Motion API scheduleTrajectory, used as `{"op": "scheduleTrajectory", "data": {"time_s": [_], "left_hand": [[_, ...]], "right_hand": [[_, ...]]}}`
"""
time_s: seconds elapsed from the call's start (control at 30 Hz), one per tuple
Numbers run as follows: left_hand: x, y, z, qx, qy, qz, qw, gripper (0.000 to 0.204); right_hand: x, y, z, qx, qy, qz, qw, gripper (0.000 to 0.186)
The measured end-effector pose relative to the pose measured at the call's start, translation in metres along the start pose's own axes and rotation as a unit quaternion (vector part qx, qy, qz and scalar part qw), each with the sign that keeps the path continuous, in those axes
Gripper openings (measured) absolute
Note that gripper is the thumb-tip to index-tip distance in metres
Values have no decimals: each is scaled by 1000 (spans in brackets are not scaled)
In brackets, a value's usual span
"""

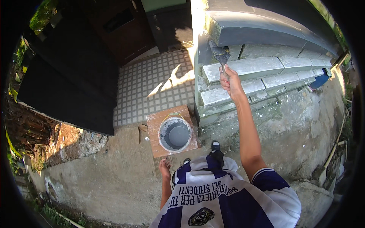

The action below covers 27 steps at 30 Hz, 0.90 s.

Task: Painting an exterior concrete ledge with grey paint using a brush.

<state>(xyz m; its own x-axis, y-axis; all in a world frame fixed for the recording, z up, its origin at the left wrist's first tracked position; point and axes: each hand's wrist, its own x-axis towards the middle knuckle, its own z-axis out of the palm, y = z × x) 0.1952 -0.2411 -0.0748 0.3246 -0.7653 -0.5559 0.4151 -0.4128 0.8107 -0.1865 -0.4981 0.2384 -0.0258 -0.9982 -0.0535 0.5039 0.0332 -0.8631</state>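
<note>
My right hand (230, 83) is closed round the handle of a wide paintbrush (221, 54), its arm stretched forward. The dark, paint-covered bristles point up and left, close to the corner of a grey ledge (251, 33); whether they touch it I cannot tell. Beneath the brush run stepped, pale grey block courses (243, 69). My left hand (165, 166) hangs low with its fingers loosely curled, nothing visible in them. Just beyond it, a bucket (162, 143) of grey paint (178, 135) stands on a brown wooden board or low stool (154, 122), its wire handle tipped back.
A dark panel (72, 98) stands to the left of the tiled floor (131, 95). Behind is a brown door (125, 34). Rough concrete (114, 182) lies under my feet. At the far right, a blue object (320, 81) sits by the blocks.
</note>
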Motion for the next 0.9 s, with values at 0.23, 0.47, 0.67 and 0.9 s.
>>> {"op": "scheduleTrajectory", "data": {"time_s": [0.23, 0.47, 0.67, 0.9], "left_hand": [[3, -7, -4, 10, -14, 7, 1000, 18], [7, 5, 3, 24, -44, -3, 999, 19], [7, 10, 4, 37, -52, 4, 998, 17], [5, -6, -1, 38, -37, -16, 998, 18]], "right_hand": [[-9, 21, -38, -62, 38, 189, 979, 30], [-14, -60, 17, -72, 46, 131, 988, 28], [-5, -27, -8, -62, 11, 48, 997, 30], [-11, 10, -35, -106, 83, 135, 982, 32]]}}
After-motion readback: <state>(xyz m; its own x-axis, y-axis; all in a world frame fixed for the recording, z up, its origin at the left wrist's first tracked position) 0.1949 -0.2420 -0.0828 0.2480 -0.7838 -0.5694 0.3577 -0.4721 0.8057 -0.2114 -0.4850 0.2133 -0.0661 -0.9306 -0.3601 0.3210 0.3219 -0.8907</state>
